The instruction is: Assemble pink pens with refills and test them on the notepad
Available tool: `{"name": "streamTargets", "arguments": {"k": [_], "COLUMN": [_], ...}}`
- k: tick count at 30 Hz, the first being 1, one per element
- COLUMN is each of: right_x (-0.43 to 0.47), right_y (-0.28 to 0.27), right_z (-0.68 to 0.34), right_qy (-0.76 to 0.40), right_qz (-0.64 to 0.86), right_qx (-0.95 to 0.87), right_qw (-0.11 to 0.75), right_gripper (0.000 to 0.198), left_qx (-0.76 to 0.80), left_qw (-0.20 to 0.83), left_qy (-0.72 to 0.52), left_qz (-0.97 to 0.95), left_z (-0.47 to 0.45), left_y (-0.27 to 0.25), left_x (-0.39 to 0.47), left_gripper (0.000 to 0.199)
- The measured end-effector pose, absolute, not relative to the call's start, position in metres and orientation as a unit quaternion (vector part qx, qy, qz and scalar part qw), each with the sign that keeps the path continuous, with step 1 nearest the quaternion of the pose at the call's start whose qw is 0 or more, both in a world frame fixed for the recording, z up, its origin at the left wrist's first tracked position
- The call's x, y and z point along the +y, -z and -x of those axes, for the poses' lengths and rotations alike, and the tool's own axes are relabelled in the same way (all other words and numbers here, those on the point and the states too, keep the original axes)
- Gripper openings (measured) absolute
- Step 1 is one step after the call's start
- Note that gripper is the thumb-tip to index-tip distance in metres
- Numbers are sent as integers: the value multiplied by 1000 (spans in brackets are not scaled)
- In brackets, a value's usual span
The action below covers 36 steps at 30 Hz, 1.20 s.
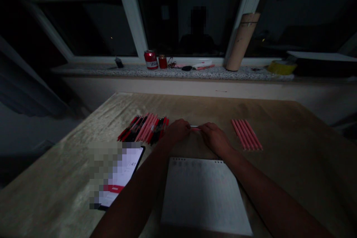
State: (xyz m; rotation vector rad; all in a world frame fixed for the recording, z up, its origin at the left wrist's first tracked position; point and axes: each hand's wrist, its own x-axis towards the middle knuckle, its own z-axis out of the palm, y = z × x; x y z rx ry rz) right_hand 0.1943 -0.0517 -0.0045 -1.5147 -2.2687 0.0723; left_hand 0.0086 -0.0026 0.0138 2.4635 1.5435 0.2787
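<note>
My left hand [180, 129] and right hand [215, 135] pinch the pen [194, 126] between them | pen pile [147, 127] left of my grip | pink pens [246, 134] right of it | pad [203, 195] closer to me

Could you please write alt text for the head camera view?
A person's left hand and right hand hold a slim object between them, beyond a notepad on a table. Mixed pens and a phone lie left, pink pens right.

Curtain [25, 89] and cluttered windowsill [134, 71] suggest a home.
</note>
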Motion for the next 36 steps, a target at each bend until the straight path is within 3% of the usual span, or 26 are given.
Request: {"name": "streamTargets", "arguments": {"k": [10, 36], "right_x": [-50, -54], "right_y": [8, 3], "right_z": [-195, -196], "right_qy": [-35, -11], "right_qz": [529, 559], "right_qx": [-813, -802], "right_qw": [242, 213], "right_gripper": [29, 29], "left_qx": [517, 508], "left_qw": [97, 53], "left_qy": [-84, -66], "left_qz": [-846, -857], "left_z": [-10, -14], "left_y": [-16, -18], "left_x": [-4, -8], "left_gripper": [25, 24]}}
